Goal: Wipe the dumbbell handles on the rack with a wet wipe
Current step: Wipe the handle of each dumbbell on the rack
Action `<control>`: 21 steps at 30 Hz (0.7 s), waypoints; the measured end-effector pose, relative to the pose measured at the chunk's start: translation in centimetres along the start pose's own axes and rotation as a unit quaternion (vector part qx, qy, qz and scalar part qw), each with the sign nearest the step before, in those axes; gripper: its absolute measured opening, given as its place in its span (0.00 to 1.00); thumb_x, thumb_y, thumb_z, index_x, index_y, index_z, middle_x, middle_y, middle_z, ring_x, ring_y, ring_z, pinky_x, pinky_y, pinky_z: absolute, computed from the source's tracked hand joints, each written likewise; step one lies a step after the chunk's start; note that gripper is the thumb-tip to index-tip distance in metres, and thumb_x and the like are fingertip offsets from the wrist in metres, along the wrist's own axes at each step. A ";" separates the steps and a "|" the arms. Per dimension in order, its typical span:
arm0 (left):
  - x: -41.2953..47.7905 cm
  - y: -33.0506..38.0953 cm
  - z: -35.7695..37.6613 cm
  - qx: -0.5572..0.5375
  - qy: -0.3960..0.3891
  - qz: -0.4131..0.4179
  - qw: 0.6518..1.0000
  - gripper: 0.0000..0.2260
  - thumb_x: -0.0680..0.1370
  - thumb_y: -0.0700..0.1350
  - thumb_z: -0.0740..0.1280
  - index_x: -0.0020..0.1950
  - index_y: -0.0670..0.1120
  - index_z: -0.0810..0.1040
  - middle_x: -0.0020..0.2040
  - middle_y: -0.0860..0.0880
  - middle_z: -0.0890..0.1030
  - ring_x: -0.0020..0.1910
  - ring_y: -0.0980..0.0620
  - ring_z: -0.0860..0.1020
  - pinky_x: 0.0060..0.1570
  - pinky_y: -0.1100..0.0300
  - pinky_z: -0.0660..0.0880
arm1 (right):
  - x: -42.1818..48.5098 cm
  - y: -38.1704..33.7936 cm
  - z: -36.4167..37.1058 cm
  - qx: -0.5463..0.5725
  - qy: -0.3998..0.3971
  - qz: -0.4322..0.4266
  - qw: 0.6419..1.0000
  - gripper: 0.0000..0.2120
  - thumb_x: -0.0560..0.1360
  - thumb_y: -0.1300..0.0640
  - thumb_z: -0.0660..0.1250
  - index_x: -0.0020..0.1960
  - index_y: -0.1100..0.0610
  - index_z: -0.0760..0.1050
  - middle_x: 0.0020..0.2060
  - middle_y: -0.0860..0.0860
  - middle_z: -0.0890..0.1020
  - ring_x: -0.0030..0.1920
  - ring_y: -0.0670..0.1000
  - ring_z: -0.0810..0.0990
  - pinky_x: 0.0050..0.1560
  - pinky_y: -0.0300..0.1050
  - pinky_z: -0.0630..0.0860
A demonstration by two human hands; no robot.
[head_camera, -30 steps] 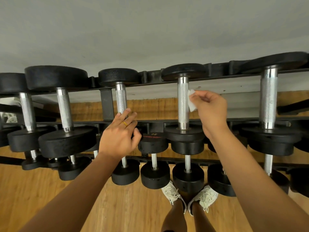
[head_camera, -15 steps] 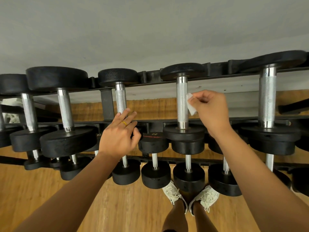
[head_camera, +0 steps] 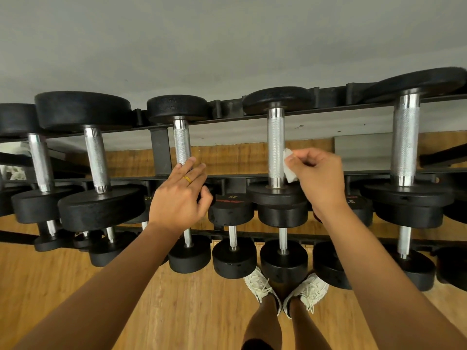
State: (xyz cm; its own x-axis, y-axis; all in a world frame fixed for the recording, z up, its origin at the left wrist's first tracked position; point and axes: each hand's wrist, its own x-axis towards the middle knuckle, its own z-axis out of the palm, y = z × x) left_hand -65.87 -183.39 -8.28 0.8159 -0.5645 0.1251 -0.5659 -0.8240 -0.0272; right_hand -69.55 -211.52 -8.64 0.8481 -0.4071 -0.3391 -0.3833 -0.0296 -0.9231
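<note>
A black rack (head_camera: 161, 152) carries rows of black dumbbells with knurled chrome handles. My right hand (head_camera: 317, 178) pinches a small white wet wipe (head_camera: 288, 168) and holds it against the right side of one upper-row handle (head_camera: 276, 145), near its lower end. My left hand (head_camera: 179, 198), with a gold ring, rests with straight fingers on the lower part of the neighbouring handle (head_camera: 182, 145) to the left and hides that part.
More dumbbells (head_camera: 405, 145) sit to the right and left on the upper row, and smaller ones (head_camera: 233, 238) on the lower row. Below is a wooden floor (head_camera: 177, 311) with my white shoes (head_camera: 260, 286). A grey wall rises behind the rack.
My right hand has slid the wipe down along the handle toward its lower end. My left hand has stayed on the neighbouring handle.
</note>
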 end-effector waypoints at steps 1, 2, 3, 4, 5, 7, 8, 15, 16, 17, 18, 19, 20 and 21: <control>0.0 0.0 0.0 0.000 0.001 0.000 1.000 0.19 0.81 0.46 0.58 0.59 0.38 0.85 0.62 0.42 0.84 0.71 0.43 0.76 0.70 0.44 0.73 | -0.3 0.1 -0.2 -0.013 -0.012 -0.002 1.000 0.06 0.76 0.61 0.72 0.46 0.50 0.82 0.43 0.45 0.85 0.46 0.43 0.83 0.51 0.39 0.79; 0.0 0.0 0.0 -0.001 0.001 0.000 1.000 0.19 0.81 0.46 0.58 0.59 0.38 0.85 0.62 0.42 0.84 0.71 0.43 0.76 0.70 0.44 0.73 | -0.7 0.4 -0.4 -0.024 -0.029 -0.001 0.999 0.05 0.76 0.61 0.73 0.47 0.51 0.83 0.42 0.45 0.85 0.45 0.42 0.84 0.52 0.40 0.80; -0.1 0.0 0.0 -0.002 0.001 0.000 1.000 0.19 0.81 0.46 0.58 0.59 0.38 0.85 0.62 0.42 0.84 0.71 0.43 0.76 0.70 0.44 0.73 | -1.0 0.6 -0.7 -0.029 -0.046 0.003 0.999 0.05 0.76 0.61 0.73 0.47 0.51 0.83 0.42 0.45 0.85 0.45 0.42 0.84 0.53 0.41 0.80; -0.1 0.0 0.0 -0.003 0.001 -0.001 1.000 0.20 0.81 0.46 0.57 0.59 0.38 0.85 0.62 0.42 0.84 0.71 0.43 0.76 0.70 0.44 0.73 | -1.2 0.6 -0.9 -0.030 -0.058 0.011 0.998 0.05 0.76 0.60 0.73 0.48 0.52 0.84 0.42 0.45 0.86 0.46 0.43 0.84 0.54 0.43 0.80; -0.1 0.0 0.0 -0.004 0.000 -0.002 1.000 0.20 0.81 0.46 0.57 0.59 0.38 0.85 0.62 0.42 0.84 0.71 0.43 0.76 0.70 0.44 0.73 | -1.1 0.6 -1.0 -0.030 -0.064 0.018 0.997 0.05 0.76 0.60 0.73 0.49 0.52 0.84 0.43 0.45 0.86 0.46 0.43 0.84 0.55 0.44 0.80; -0.1 0.0 0.0 -0.007 -0.005 -0.004 1.000 0.20 0.82 0.46 0.57 0.59 0.38 0.85 0.62 0.42 0.84 0.72 0.43 0.75 0.70 0.44 0.73 | -0.7 0.2 -1.0 -0.037 -0.071 0.026 0.996 0.04 0.76 0.60 0.72 0.50 0.53 0.84 0.44 0.46 0.86 0.48 0.44 0.84 0.56 0.45 0.80; -0.1 0.0 0.0 -0.009 -0.007 -0.005 1.000 0.20 0.82 0.46 0.57 0.59 0.38 0.85 0.62 0.42 0.84 0.72 0.43 0.75 0.70 0.44 0.73 | -0.7 0.0 -0.9 -0.038 -0.075 0.026 0.996 0.04 0.77 0.60 0.72 0.50 0.53 0.83 0.45 0.46 0.85 0.48 0.44 0.83 0.56 0.45 0.80; 0.0 0.1 -0.1 -0.011 0.002 -0.002 1.000 0.20 0.81 0.46 0.57 0.51 0.38 0.87 0.60 0.42 0.85 0.71 0.42 0.76 0.69 0.43 0.74 | -1.3 -0.1 -2.4 -0.131 -0.183 0.010 0.974 0.04 0.80 0.54 0.67 0.51 0.49 0.80 0.48 0.41 0.85 0.50 0.38 0.81 0.50 0.35 0.73; 0.0 0.1 -0.1 -0.012 0.004 -0.001 1.000 0.20 0.81 0.46 0.57 0.51 0.38 0.87 0.60 0.42 0.85 0.71 0.42 0.76 0.69 0.43 0.74 | -1.1 -0.2 -2.4 -0.138 -0.173 0.003 0.975 0.03 0.79 0.56 0.68 0.50 0.49 0.80 0.47 0.42 0.85 0.49 0.39 0.81 0.51 0.36 0.74; 0.0 0.1 0.0 -0.012 0.008 0.000 1.000 0.20 0.81 0.46 0.58 0.50 0.38 0.87 0.60 0.42 0.85 0.71 0.42 0.76 0.69 0.43 0.75 | -0.9 -0.3 -2.3 -0.147 -0.159 -0.006 0.976 0.03 0.78 0.57 0.70 0.49 0.50 0.81 0.47 0.43 0.85 0.49 0.40 0.82 0.52 0.38 0.76; 0.0 0.0 0.0 -0.011 0.015 0.002 1.000 0.19 0.81 0.46 0.58 0.50 0.38 0.87 0.59 0.42 0.85 0.70 0.42 0.76 0.68 0.43 0.75 | -0.6 -0.4 -2.1 -0.150 -0.144 -0.011 0.978 0.04 0.77 0.58 0.71 0.48 0.50 0.81 0.47 0.43 0.85 0.50 0.40 0.82 0.54 0.40 0.77; -0.1 0.0 0.1 -0.010 0.021 0.005 1.000 0.19 0.81 0.46 0.58 0.49 0.38 0.87 0.59 0.42 0.85 0.70 0.42 0.77 0.68 0.43 0.75 | -0.4 -0.5 -1.9 -0.141 -0.127 -0.011 0.982 0.05 0.77 0.59 0.71 0.47 0.49 0.82 0.47 0.43 0.85 0.50 0.41 0.82 0.55 0.42 0.78; -0.1 0.0 0.1 -0.011 0.025 0.007 1.000 0.19 0.81 0.46 0.58 0.48 0.38 0.87 0.58 0.42 0.85 0.70 0.42 0.77 0.68 0.43 0.75 | -0.1 -0.7 -1.8 -0.116 -0.103 -0.008 0.988 0.05 0.77 0.59 0.72 0.47 0.49 0.82 0.47 0.44 0.85 0.51 0.41 0.82 0.56 0.44 0.79; -0.1 0.0 0.2 -0.011 0.027 0.009 1.000 0.19 0.81 0.46 0.58 0.48 0.39 0.87 0.58 0.42 0.86 0.70 0.42 0.77 0.68 0.43 0.75 | 0.3 -0.9 -1.7 -0.082 -0.074 -0.008 0.994 0.05 0.77 0.59 0.72 0.48 0.49 0.83 0.47 0.44 0.85 0.51 0.42 0.83 0.57 0.47 0.80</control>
State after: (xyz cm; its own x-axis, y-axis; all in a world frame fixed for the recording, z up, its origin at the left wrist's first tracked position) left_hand -65.91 -183.36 -8.45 0.7986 -0.5749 0.1781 -0.5831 -0.8124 -0.0076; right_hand -69.55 -213.13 -7.56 0.8948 -0.2660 -0.3586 -0.4130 -0.1879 -0.8911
